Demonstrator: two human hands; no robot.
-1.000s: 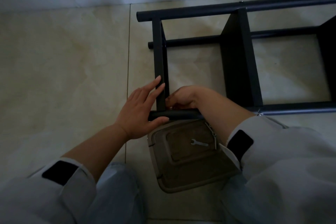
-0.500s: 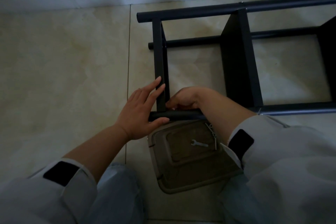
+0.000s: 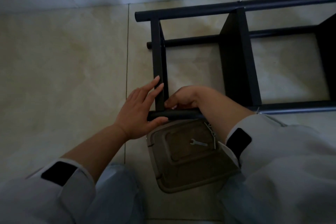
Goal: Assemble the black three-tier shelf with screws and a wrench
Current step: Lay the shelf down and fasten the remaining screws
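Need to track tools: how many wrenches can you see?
1: a small wrench lies on the tan tray below the right hand. Others may be hidden.

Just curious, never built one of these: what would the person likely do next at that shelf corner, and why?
Probably reach for the wrench in the tray. The right hand works with curled fingers at the corner joint, seemingly a screw, though it's hidden, while the left hand steadies the frame.
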